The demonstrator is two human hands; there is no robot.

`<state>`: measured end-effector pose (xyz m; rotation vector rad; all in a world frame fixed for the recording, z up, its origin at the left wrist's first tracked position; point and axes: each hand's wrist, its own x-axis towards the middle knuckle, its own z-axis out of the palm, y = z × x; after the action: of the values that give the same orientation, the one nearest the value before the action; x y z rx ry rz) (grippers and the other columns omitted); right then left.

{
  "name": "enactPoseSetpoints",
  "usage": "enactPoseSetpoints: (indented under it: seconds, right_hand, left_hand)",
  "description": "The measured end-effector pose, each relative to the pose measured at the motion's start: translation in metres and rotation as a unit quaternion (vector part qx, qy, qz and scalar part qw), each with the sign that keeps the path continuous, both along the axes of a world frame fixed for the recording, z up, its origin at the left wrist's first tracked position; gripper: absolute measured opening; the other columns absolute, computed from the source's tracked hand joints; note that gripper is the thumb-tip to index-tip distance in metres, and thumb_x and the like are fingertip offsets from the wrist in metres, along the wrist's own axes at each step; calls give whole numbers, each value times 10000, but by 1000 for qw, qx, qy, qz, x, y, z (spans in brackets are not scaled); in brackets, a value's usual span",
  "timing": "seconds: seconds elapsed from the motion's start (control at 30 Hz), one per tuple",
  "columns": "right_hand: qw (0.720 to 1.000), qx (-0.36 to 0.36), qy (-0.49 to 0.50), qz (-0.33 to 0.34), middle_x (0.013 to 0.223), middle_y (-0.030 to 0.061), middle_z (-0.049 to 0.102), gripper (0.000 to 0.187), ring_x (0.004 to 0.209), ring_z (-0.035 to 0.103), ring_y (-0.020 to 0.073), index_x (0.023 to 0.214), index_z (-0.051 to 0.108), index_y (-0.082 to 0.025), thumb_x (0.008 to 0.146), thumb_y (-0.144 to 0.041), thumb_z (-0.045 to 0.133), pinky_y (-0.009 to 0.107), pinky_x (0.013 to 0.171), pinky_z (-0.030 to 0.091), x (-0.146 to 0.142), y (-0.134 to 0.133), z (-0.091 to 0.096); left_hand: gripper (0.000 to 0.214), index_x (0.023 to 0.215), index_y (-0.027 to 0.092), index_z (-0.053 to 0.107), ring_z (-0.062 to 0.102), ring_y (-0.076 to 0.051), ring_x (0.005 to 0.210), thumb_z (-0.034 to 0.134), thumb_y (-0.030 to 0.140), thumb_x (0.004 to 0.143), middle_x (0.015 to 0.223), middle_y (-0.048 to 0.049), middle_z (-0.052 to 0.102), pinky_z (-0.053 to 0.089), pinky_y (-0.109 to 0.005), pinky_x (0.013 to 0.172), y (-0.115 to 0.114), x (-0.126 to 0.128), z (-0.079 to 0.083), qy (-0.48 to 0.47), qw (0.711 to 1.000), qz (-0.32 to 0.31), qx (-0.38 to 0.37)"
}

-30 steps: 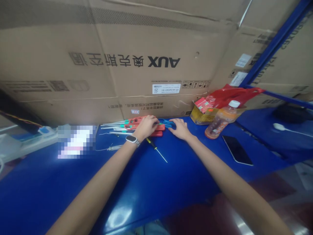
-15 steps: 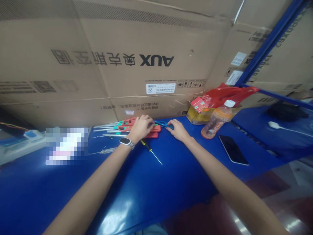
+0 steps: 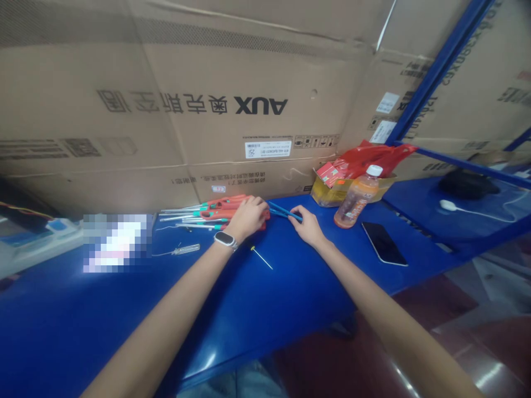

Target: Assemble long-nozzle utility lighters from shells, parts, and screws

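My right hand (image 3: 306, 225) pinches a slim blue tool (image 3: 282, 212) with two long handle-like strips; its exact kind is not clear. At that tool's other end is my left hand (image 3: 249, 215), fingers curled over, with their tips and whatever they grip hidden. Beneath and beside the left hand lie several orange-red long-necked lighters (image 3: 219, 213) with green parts and metal tubes pointing left. A thin screwdriver (image 3: 262, 257) with a yellow collar lies just in front of the left hand, its handle mostly hidden.
A juice bottle (image 3: 357, 200) stands before a yellow box (image 3: 326, 193) holding a red plastic bag (image 3: 365, 157). Right of it lies a phone (image 3: 384, 243). A small clear tube (image 3: 186, 250) lies left, near a power strip (image 3: 45, 243). A large carton (image 3: 186, 66) stands behind the blue table (image 3: 199, 331).
The camera view has shifted slightly. The blue tool now shows more of its length between my hands, and the left hand covers more of the lighters' ends and the screwdriver's handle.
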<state>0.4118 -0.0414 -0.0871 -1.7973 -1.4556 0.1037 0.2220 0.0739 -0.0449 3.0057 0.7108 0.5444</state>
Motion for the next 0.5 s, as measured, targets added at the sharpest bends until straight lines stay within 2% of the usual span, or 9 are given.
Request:
enactPoseSetpoints:
  seconds: [0.13,0.2,0.27,0.37,0.43,0.5]
  right_hand:
    - [997,4,78,-24,853,35,702,137,782,659,221,919,572,-219,863,-334,521,335,753,489,-3,-2,-3]
    - [996,13,86,-35,877,45,709,157,782,662,225,943,562,-222,870,-348,504,339,745,493,-4,-2,-5]
    - [995,18,89,-42,887,52,715,185,776,664,227,980,557,-226,883,-367,487,340,731,496,-4,-2,-7]
    - [993,25,109,-43,863,46,720,218,731,660,216,1008,551,-228,886,-398,488,326,696,496,-3,-3,-10]
    - [989,29,137,-35,837,34,719,244,689,648,202,997,548,-227,861,-429,532,319,675,499,-1,-3,-11]
    - [984,37,171,-16,836,31,722,284,697,652,200,976,547,-225,820,-457,595,325,683,513,1,-3,-12]
  left_hand:
    - [202,990,188,663,593,-306,1042,657,195,788,1030,-116,692,412,-434,924,1,33,1,59,998,-3,0]
    - [173,934,195,668,611,-299,1021,668,162,764,978,-103,706,405,-433,928,1,46,-1,69,998,-5,2]
    - [164,942,189,660,612,-296,1035,639,137,787,1006,-114,702,395,-437,941,-1,56,-2,65,998,-4,9]
    - [222,1068,163,620,602,-296,1052,573,130,853,1077,-148,668,402,-430,931,-5,63,-5,45,999,5,18]
    - [277,1151,152,583,599,-291,1039,550,127,878,1103,-157,640,419,-416,904,-6,65,-8,33,999,11,18]
    - [255,1139,158,590,587,-290,1034,561,140,886,1133,-160,607,434,-408,876,-7,65,-10,26,1000,10,15]
